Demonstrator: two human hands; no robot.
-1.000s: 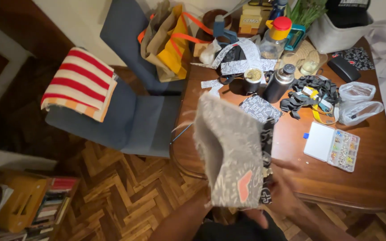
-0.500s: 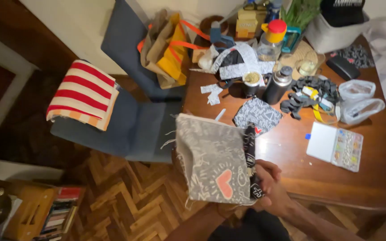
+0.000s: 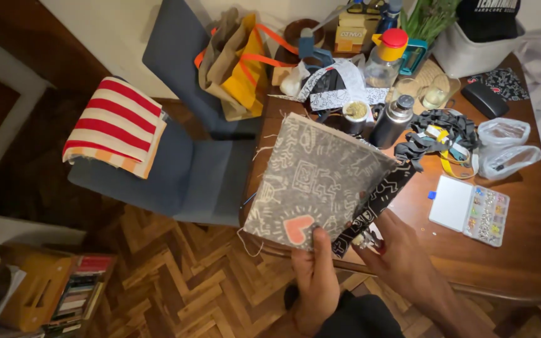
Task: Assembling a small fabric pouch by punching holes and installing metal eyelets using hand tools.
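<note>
Both hands' grip on grey fabric pouch (image 3: 311,181).

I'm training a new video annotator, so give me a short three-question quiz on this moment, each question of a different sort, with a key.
1. True or false: the left hand pinches the lower edge of the grey printed fabric piece.
2. What lies along the fabric's right edge, by the right hand? A) black patterned strap B) a ruler C) a spoon
3. Fill in: the striped red and white cloth lies on the grey ____.

Key: 1 true; 2 A; 3 chair.
</note>
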